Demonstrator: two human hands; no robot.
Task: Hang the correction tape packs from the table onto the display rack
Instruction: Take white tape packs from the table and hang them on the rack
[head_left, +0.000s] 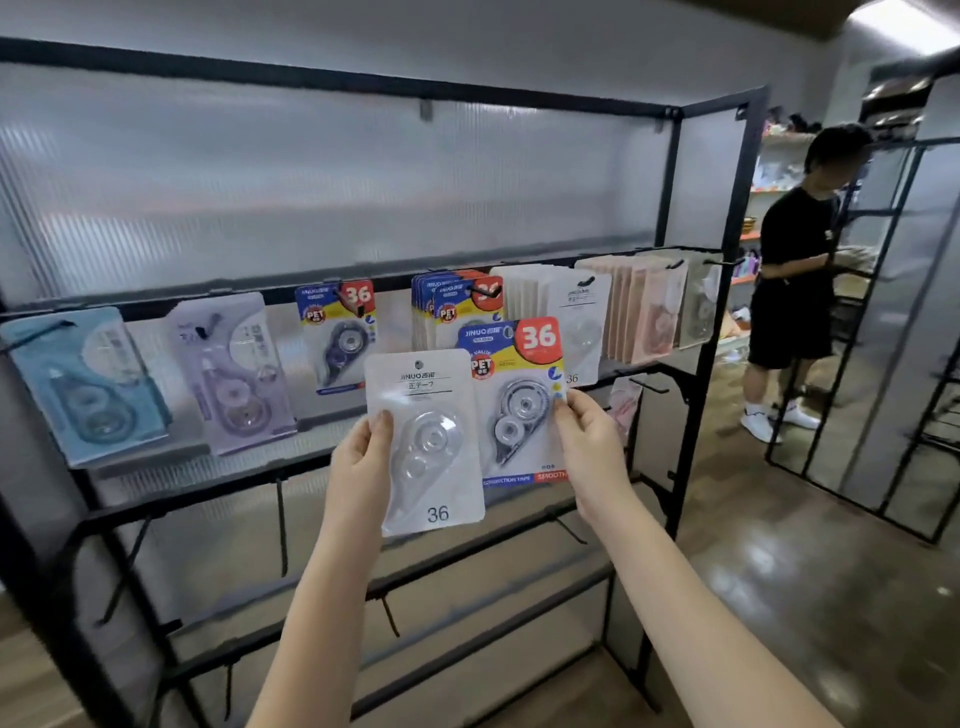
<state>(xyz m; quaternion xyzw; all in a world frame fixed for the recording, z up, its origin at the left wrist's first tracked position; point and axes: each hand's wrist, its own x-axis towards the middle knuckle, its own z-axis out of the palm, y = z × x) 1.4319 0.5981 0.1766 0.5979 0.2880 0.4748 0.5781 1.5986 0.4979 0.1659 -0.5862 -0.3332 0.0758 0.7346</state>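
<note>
Correction tape packs are held up before the display rack (696, 332): the left hand (358, 467) pinches a white pack (426, 441) by its left edge, thumb on the front, and the right hand (592, 452) pinches a blue-and-yellow pack (519, 395) at its right edge, partly behind the white one. At 12 o'clock from them hang more blue packs (452, 306); at 9 o'clock a light-blue pack (88, 384) and a lilac pack (234, 374); at 2 o'clock pink packs (644, 312). A person in black (789, 270) stands at 3 o'clock.

Upper rack section (337, 171) open, no obstacles; mid rail (260, 293) crowded w/ hung packs (644, 312); lower hooks (571, 530) bare.
</note>
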